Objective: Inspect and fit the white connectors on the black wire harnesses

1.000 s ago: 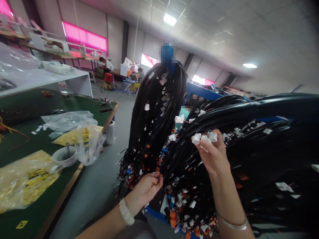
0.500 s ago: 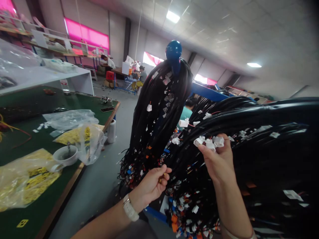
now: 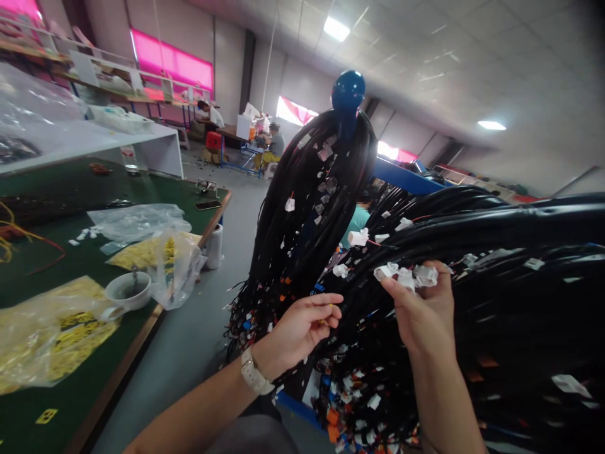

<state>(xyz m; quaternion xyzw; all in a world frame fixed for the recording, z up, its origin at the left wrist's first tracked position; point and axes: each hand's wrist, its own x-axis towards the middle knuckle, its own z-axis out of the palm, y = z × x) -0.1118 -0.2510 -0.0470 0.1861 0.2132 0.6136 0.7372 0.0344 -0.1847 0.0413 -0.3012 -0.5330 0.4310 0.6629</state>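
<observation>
My right hand (image 3: 423, 315) is raised in front of the black wire harnesses (image 3: 510, 302), closed around several white plastic connectors (image 3: 405, 277). To its lower left, my left hand (image 3: 300, 328) has its fingers curled in, with small yellow pieces (image 3: 325, 322) partly showing between them; their exact kind is hidden. The two hands are apart. A white connector (image 3: 358, 238) on a red wire sticks out above and between them. Another harness bundle (image 3: 283, 252) hangs beyond my left hand, with white, orange and blue connectors at its lower ends.
A blue rack post (image 3: 348, 94) with a rounded top holds the near bundle. On the left, a green-topped table (image 3: 155, 195) bears a white cup (image 3: 128, 290), a bag of yellow parts (image 3: 70, 347), clear plastic bags (image 3: 142, 222) and a phone (image 3: 208, 205). People sit farther back.
My left hand has moved right and slightly up, nearer my right hand, and its index finger is straighter. The view has shifted a little; my right hand still holds the white connectors.
</observation>
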